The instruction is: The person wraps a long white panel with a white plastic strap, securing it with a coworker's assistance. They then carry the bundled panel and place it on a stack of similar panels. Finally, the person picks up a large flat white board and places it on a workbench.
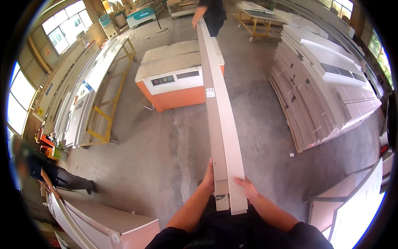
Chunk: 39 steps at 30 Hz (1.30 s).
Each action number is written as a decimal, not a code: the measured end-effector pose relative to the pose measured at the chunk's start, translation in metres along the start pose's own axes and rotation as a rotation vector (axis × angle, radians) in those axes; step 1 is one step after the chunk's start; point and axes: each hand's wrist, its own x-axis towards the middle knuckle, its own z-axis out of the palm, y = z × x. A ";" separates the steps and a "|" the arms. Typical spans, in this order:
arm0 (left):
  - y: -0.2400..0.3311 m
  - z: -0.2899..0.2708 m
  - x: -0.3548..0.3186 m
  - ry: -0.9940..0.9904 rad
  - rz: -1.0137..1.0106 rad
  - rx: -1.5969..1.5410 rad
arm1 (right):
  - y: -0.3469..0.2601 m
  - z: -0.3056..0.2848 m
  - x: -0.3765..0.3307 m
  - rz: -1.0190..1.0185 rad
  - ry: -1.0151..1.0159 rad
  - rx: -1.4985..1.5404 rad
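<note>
Head view, looking down. I have both hands on the near end of a long, flat, pale grey-white board bundle [222, 124], two narrow panels stacked edge to edge, running from my waist straight away toward the top of the frame.

My left hand [208, 179] is pressed against the bundle's left edge, fingers curled round it, gripping. My right hand [247, 187] is closed on the right edge, thumb on top of the face, fingers under and out of sight. Both forearms come in bare from the lower edge, above a dark shirt.

The bundle's middle lies across the top of an orange-and-white box-shaped strapping machine [174, 81] with a small control panel on its front. A small white label with a red mark [210, 92] sits on the bundle's left face near the machine.

At the far end, another person in dark clothing [213, 14] stands at the bundle; one arm hangs beside the far tip, contact not clear.

Right of the bundle, well apart, a large stack of pale flat panels [319, 91] lies on the concrete floor [157, 149]. To the left, a yellow metal rack [105, 103] carries long white strips. Lower left, a blurred person in dark clothes [54, 176] stands near a pale boxed panel [107, 220].
</note>
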 end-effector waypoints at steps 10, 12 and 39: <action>0.135 -0.056 0.077 -0.023 -0.004 -0.003 | -0.043 0.070 0.147 -0.008 0.005 -0.013; 0.165 -0.075 0.090 -0.033 -0.045 0.019 | -0.053 0.087 0.175 0.012 -0.037 0.021; 0.281 -0.189 0.264 0.052 -0.043 0.020 | -0.065 0.096 0.410 -0.059 0.089 0.040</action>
